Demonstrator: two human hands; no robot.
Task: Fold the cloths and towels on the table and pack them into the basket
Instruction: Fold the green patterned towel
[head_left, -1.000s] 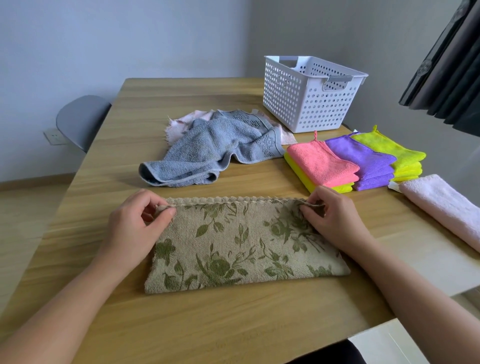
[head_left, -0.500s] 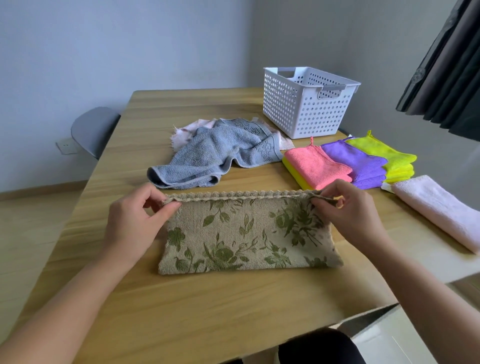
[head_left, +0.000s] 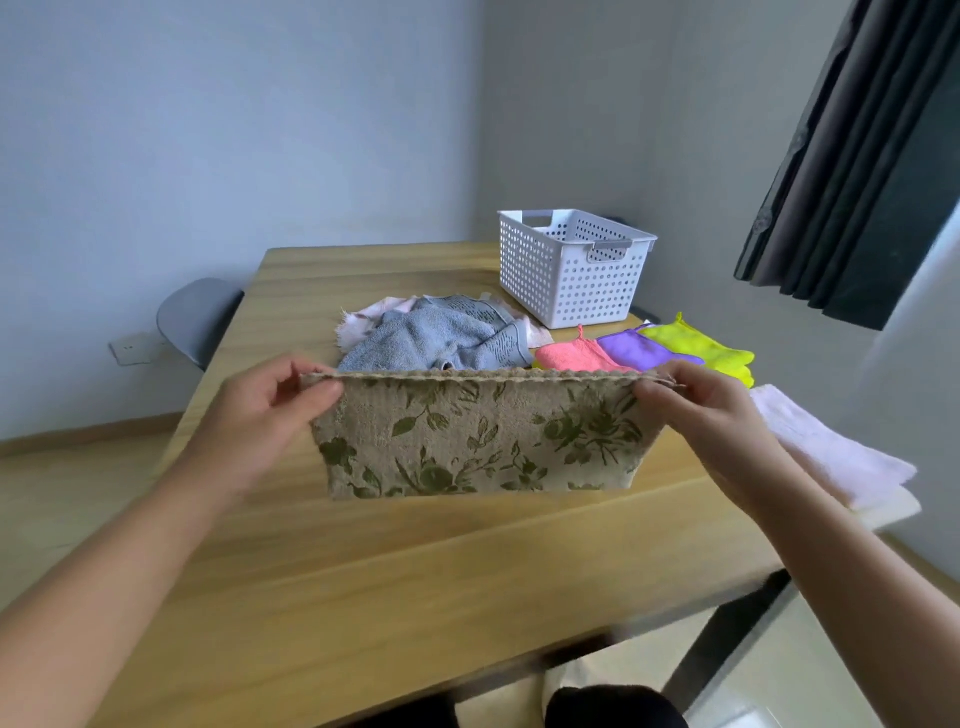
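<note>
A folded beige towel with a green flower print (head_left: 478, 436) hangs upright over the wooden table (head_left: 415, 582), its lower edge at the table top. My left hand (head_left: 270, 410) pinches its top left corner and my right hand (head_left: 701, 410) pinches its top right corner. Behind it lies a crumpled grey-blue towel (head_left: 441, 338) on a pale pink cloth (head_left: 369, 319). The white perforated basket (head_left: 571, 265) stands at the far right of the table; I see nothing inside it.
Folded pink (head_left: 571, 356), purple (head_left: 639, 351) and yellow-green cloths (head_left: 701, 348) lie right of the grey towel. A folded pale pink towel (head_left: 826, 452) sits by the table's right edge. A grey chair (head_left: 197, 317) stands left, a dark curtain (head_left: 857, 156) hangs right.
Both hands have lifted the flowered towel by its top corners, from flat on the table to hanging upright. The view has tilted upward.
</note>
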